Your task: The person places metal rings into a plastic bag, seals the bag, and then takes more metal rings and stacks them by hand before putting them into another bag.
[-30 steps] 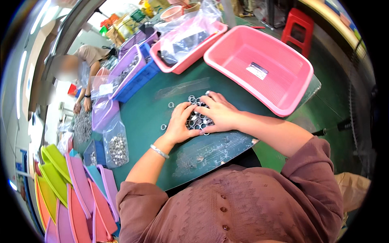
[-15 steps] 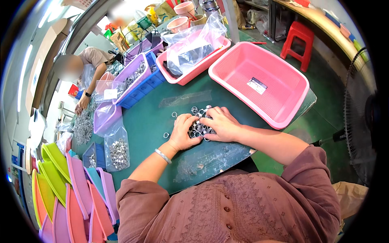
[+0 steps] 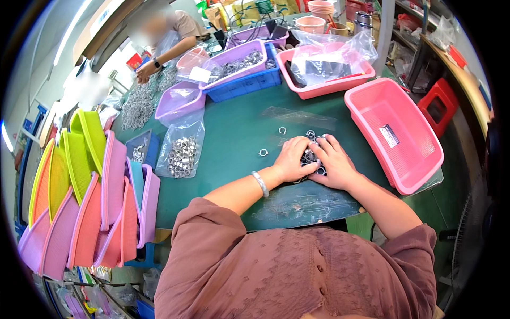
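Observation:
A small heap of shiny metal rings [image 3: 309, 155] lies on the green tabletop, partly hidden under my hands. My left hand [image 3: 293, 159] is cupped against its left side, open, fingers curved over the rings and thumb toward the near edge. From the right, my right hand [image 3: 338, 166] lies over the heap with its fingers stretched out, open. The two hands nearly meet, and rings show in the gap between them. Two loose rings sit apart to the left: one ring [image 3: 263, 152] near my left wrist, another ring [image 3: 282, 130] farther back.
A pink basket [image 3: 366, 114] stands at the right, another pink basket [image 3: 324, 91] with plastic bags behind. At left are a clear bag of rings [image 3: 182, 157], a blue bin [image 3: 154, 149] and stacked coloured baskets [image 3: 112, 181]. Across the table, a person's hand [image 3: 146, 72] is beside metal parts [image 3: 139, 108].
The view has turned left, so the table appears farther right. My hands have drawn closer together around the heap, covering more of it. The two loose rings stay apart from it.

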`<state>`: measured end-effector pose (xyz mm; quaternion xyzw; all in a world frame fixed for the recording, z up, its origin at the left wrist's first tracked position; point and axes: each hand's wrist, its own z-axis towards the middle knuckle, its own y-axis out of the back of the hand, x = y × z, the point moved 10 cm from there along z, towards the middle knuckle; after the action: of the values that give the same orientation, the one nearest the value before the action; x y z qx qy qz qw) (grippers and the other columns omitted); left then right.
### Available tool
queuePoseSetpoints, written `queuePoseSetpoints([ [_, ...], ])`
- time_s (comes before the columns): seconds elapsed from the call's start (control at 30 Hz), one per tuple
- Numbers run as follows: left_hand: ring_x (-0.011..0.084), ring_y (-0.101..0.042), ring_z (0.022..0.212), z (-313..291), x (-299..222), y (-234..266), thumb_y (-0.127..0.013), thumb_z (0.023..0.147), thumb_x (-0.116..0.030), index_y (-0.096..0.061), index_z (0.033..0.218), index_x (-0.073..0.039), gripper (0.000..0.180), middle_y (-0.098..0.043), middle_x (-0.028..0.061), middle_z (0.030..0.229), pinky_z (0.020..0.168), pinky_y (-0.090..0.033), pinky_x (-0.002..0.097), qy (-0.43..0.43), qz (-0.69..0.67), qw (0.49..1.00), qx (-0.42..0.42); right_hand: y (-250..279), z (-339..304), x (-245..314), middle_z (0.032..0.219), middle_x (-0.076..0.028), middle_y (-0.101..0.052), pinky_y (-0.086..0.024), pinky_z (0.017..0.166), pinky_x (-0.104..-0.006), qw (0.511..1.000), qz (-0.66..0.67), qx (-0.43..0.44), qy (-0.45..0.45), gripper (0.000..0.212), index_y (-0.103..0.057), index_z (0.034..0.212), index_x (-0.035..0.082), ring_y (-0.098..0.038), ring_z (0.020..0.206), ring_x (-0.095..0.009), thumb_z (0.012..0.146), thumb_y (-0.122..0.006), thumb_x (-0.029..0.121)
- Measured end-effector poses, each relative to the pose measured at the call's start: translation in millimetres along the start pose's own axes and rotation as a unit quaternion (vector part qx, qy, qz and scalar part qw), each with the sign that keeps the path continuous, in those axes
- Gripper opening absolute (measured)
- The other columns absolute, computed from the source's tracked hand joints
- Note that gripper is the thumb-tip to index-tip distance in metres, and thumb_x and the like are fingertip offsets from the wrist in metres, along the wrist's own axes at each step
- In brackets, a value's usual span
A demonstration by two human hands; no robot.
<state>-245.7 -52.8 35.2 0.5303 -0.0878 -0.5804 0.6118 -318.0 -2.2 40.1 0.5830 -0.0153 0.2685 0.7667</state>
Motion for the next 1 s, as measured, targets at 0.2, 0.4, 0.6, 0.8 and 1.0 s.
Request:
queuePoseSetpoints([
  [0.2,0.0349,-0.047,0.111,-3,-3,3,-0.069,0.07,-0.03,-0.042,0.128,-0.004,0.069,-0.049,0.0175,0.117,0.097,-0.035,0.0439,0.02,-0.025,0.999,-0.029,10,2,13,0.117,-0.016,-0.049,-0.04,0.093,-0.0492,0.997,-0.021,-0.065,0.034,0.061,-0.052,0.116,0.007,-0.04,0.115,-0.04,0.064,-0.075,0.029],
  [0.4,0.0379,-0.041,0.117,-6,-5,-2,-0.068,0.072,-0.035,-0.045,0.128,-0.006,0.067,-0.044,0.0201,0.124,0.099,-0.033,0.0464,-0.005,-0.024,1.0,0.001,10,1,14,0.122,-0.019,-0.045,-0.038,0.096,-0.0497,0.998,-0.034,-0.046,-0.009,0.068,-0.05,0.122,0.009,-0.038,0.115,-0.041,0.061,-0.073,0.025],
  [0.6,0.0391,-0.036,0.124,-4,-7,-6,-0.068,0.073,-0.037,-0.038,0.134,-0.007,0.075,-0.039,0.0226,0.132,0.103,-0.029,0.0471,-0.023,-0.033,0.997,0.066,2,4,10,0.13,-0.02,-0.04,-0.032,0.1,-0.0534,0.999,-0.042,-0.02,-0.027,0.067,-0.048,0.123,0.01,-0.032,0.122,-0.047,0.063,-0.072,0.028],
  [0.8,0.0365,-0.044,0.116,15,5,9,-0.06,0.083,-0.035,-0.05,0.124,-0.006,0.051,-0.048,0.0201,0.122,0.097,-0.035,0.0457,-0.04,-0.031,0.996,0.073,3,6,10,0.119,-0.012,-0.048,-0.037,0.095,-0.0481,0.999,-0.011,-0.051,-0.008,0.056,-0.052,0.115,0.006,-0.038,0.115,-0.037,0.066,-0.073,0.026],
  [1.0,0.0312,-0.055,0.091,102,21,63,-0.06,0.079,-0.015,-0.063,0.093,-0.007,0.016,-0.06,0.011,0.093,0.077,-0.043,0.0437,-0.13,0.102,0.983,-0.078,2,1,1,0.134,-0.022,-0.035,-0.034,0.099,-0.0518,0.999,0.002,-0.004,-0.044,0.067,-0.049,0.124,0.01,-0.033,0.121,-0.044,0.067,-0.076,0.034],
])
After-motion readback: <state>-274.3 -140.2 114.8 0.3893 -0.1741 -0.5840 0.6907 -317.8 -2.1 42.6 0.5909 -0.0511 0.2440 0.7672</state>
